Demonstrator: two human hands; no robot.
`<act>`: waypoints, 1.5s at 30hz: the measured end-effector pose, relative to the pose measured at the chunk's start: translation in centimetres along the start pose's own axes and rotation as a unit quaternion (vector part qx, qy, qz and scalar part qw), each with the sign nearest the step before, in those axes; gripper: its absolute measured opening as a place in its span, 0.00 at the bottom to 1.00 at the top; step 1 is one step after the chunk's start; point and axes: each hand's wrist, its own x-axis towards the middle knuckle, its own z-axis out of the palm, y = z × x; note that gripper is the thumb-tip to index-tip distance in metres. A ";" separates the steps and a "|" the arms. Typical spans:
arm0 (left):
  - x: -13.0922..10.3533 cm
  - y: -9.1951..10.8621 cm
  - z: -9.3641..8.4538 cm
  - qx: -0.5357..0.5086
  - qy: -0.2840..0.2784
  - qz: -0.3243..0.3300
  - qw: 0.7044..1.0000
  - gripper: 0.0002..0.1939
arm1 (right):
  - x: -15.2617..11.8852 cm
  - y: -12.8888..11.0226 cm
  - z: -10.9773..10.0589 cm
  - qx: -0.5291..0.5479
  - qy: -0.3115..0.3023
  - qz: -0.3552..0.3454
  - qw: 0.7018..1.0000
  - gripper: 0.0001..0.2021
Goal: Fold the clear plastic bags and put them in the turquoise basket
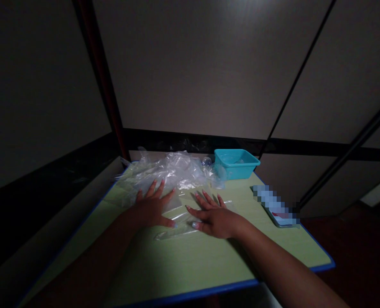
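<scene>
While both hands lie palm down over the middle of the tabletop (164, 267), fingers fanned apart and pinching nothing, the flat clear plastic (169, 234) sits beneath and between them, nearer the near edge than the loose heap of clear plastic (178, 169) is. The left hand (153, 207) has its fingertips at the heap's near margin and its thumb by the flat piece; the right hand (213, 218) spreads over that piece's right part. How firmly either presses, I cannot tell. Smoothing seems the step in hand, and it probably goes best with one palm anchoring while the other strokes outward lightly, since film this thin is likely to cling, crease or drag its neighbours along. Keeping the left fingers clear of the heap should help. The tabletop is pale green with blue edging (209, 292); the heap fills its far-left part, a turquoise tub (241, 173) stands near the far-right corner, and a phone-like device (278, 211), partly pixelated, lies along the right edge. Beyond the far edge rises a dim grey panel (192, 72) with a glare at its top, and dark reddish floor (363, 252) shows at right.
</scene>
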 end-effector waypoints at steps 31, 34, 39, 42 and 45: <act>0.0 0.4 0.5 0.009 0.036 -0.005 0.999 0.49 | 0.6 1.4 0.1 0.013 0.002 0.004 1.000 0.31; 0.2 0.4 0.8 0.014 0.059 0.010 0.998 0.47 | 0.9 2.0 -0.1 0.018 -0.002 -0.001 1.000 0.32; 0.4 0.5 0.9 0.005 0.083 0.078 0.994 0.40 | 1.1 2.6 -0.5 0.015 0.005 -0.018 1.000 0.31; 0.5 0.7 1.0 0.014 0.118 0.117 0.986 0.32 | 1.0 2.8 -0.6 0.025 0.028 -0.027 0.999 0.34; 0.7 0.6 1.2 0.018 0.138 0.110 0.984 0.28 | 0.8 3.4 -1.1 0.030 0.122 -0.012 0.992 0.36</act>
